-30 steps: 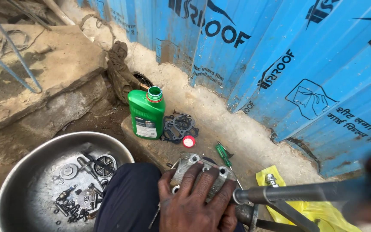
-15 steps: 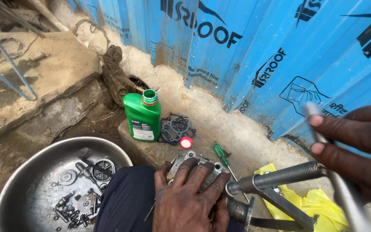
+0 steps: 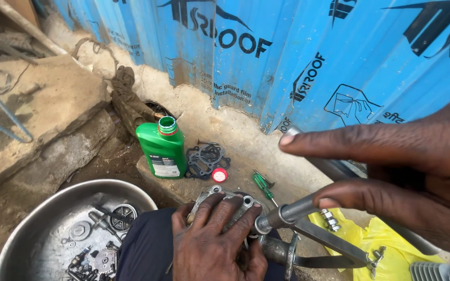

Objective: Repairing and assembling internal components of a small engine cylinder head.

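Observation:
My left hand (image 3: 217, 244) presses flat on a grey metal engine cover (image 3: 220, 200) that rests on my dark-clothed knee. Close to the camera, my right hand (image 3: 397, 171) grips a long metal wrench handle (image 3: 295, 211), forefinger stretched out to the left. The handle's end meets the cover just right of my left fingers. A second steel bar with a flange (image 3: 313, 250) lies under it.
A green oil bottle (image 3: 163, 148) stands uncapped on a stone ledge, its red cap (image 3: 219, 175) beside a black gasket (image 3: 204, 158). A green screwdriver (image 3: 263, 186) lies nearby. A steel basin (image 3: 37, 229) holds several small engine parts. Blue corrugated sheeting (image 3: 266, 47) forms the wall. Yellow plastic (image 3: 391, 250) lies at right.
My right hand has come in from the right and now fills the right side, gripping the handle. The view has dropped and shifted slightly. My left hand stays on the cover.

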